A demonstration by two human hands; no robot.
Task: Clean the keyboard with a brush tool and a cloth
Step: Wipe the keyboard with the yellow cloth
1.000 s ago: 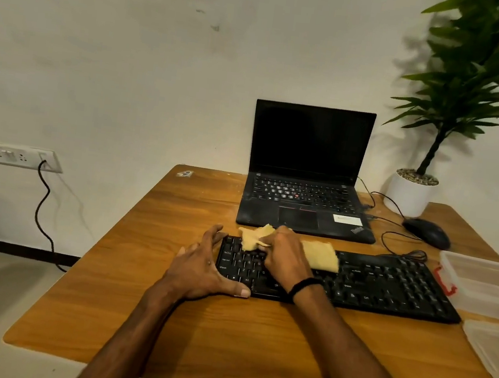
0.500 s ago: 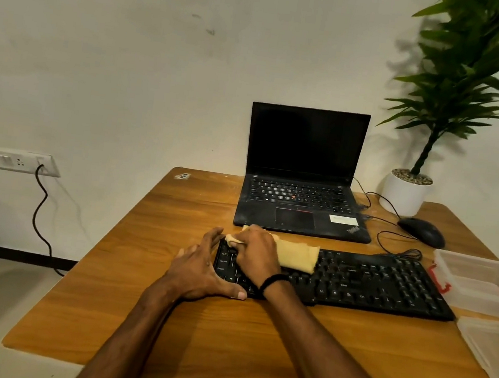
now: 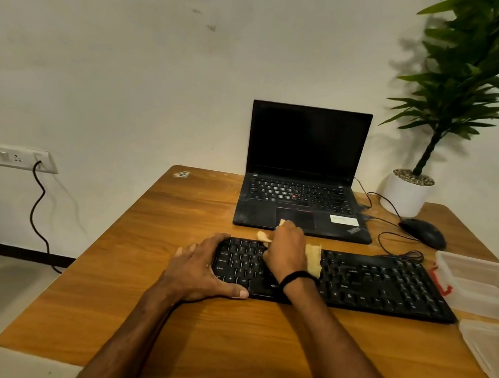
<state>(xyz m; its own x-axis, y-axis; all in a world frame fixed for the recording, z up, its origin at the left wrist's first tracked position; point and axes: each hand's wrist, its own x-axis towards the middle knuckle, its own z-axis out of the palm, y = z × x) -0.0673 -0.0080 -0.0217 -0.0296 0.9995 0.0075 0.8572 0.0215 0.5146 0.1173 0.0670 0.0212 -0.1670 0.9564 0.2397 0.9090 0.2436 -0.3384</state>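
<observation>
**Fingers (image 3: 285,231) of the right hand (image 3: 287,252) bunch a cloth (image 3: 313,260) on the keyboard (image 3: 387,286)**

Curled over, the right fingers grip a yellow cloth and hold it on the far rows of the black keyboard, a little left of its middle. Ends of the cloth stick out on both sides of the hand. A short tuft shows to the left and above the knuckles, and a wider fold to the right lies on the keys. A black band (image 3: 298,277) circles the right wrist, which crosses the keyboard's near edge.

The left hand (image 3: 199,269) rests on the keyboard's left end with its fingers spread. Its thumb lies flat along the keyboard's near edge, and the other fingers reach over the left side toward the far corner.

The keyboard lies on the wooden desk (image 3: 222,337), parallel to the near edge, stretching from about the middle toward the right edge. Just behind it, an open laptop (image 3: 301,195) with a dark screen stands at the far edge. A black mouse (image 3: 423,233) sits to the right of the laptop, near a white pot (image 3: 406,193) holding a green plant (image 3: 466,74) at the far right corner. A clear plastic box (image 3: 483,284) with a red latch sits at the right edge, just beside the keyboard's right end. A clear lid (image 3: 492,357) lies nearer along the same edge.

A socket plate (image 3: 17,156) is fixed to the wall left of the desk.
</observation>
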